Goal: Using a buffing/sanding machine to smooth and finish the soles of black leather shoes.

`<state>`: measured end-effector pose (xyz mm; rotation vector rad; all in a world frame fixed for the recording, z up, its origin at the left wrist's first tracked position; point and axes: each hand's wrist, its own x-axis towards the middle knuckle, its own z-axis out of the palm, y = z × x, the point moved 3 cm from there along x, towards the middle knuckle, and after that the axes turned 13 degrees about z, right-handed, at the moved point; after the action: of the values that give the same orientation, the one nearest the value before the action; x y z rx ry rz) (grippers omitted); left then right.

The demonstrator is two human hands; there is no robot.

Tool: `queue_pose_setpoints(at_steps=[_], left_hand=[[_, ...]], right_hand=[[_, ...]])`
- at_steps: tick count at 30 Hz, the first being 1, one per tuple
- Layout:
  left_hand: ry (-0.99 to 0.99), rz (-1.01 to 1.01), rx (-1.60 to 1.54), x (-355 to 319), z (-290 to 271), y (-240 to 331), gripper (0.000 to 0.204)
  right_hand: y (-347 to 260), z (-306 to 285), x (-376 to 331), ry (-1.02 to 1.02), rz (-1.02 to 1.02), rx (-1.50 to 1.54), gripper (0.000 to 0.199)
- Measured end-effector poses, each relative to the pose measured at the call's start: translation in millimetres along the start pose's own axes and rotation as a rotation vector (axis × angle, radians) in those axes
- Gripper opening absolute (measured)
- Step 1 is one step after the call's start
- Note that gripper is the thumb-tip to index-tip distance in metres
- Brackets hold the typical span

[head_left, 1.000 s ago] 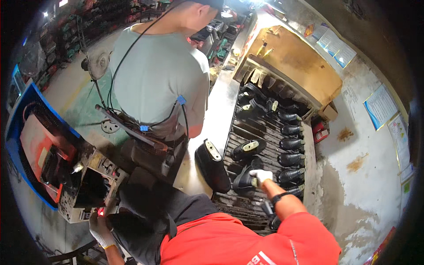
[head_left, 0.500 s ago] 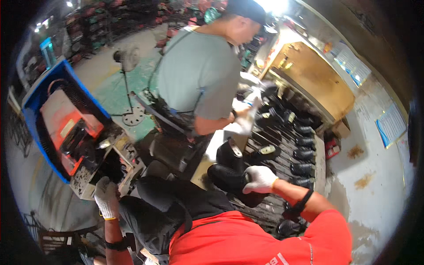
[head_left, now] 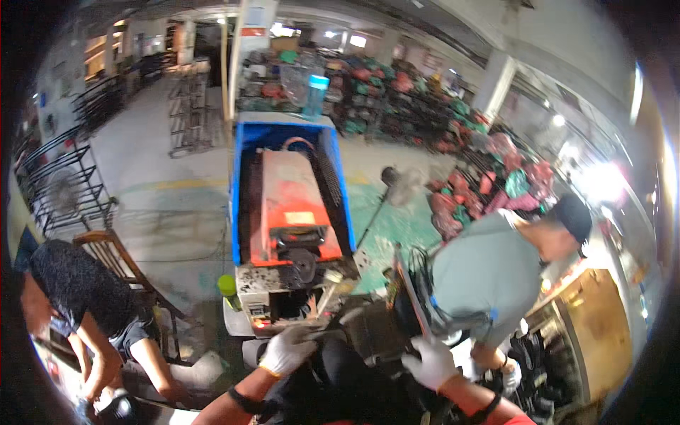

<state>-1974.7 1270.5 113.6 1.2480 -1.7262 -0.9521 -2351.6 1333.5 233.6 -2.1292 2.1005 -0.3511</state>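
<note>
My left hand (head_left: 289, 350), in a white knitted glove, is in front of the machine's lower front, fingers stretched to the right with nothing visible in them. To its right, my right hand (head_left: 432, 363), gloved the same way, has its fingers closed on a black shoe (head_left: 386, 359), whose outline blends into the dark background. Ahead stands a machine (head_left: 294, 191) with an orange and grey body inside a blue guard. A dark round pad (head_left: 302, 265) sits on its front, above a cluttered opening.
A co-worker in a grey-green shirt (head_left: 482, 273) stands close on my right, beside a rack of black shoes (head_left: 535, 361) and a wooden panel (head_left: 598, 333). Another person in black (head_left: 88, 290) bends at the left near a wooden chair (head_left: 113, 248). A standing fan (head_left: 400, 185) is beyond the machine.
My view has swung left from the shoe rack to face the machine. My right hand has left the rack with the black shoe, and the two hands are closer together.
</note>
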Motion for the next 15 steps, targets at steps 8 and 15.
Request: queue_pose_setpoints(at_steps=[8,15], left_hand=[[-0.083,0.631,0.292,147,113,-57,0.047],[0.361,-0.318,-1.176,188,140,-17,0.047]], right_hand=[[-217,51,276,0.337,-0.750,0.120,0.040],[-243,68,309,0.257,-0.708,0.165,0.029]])
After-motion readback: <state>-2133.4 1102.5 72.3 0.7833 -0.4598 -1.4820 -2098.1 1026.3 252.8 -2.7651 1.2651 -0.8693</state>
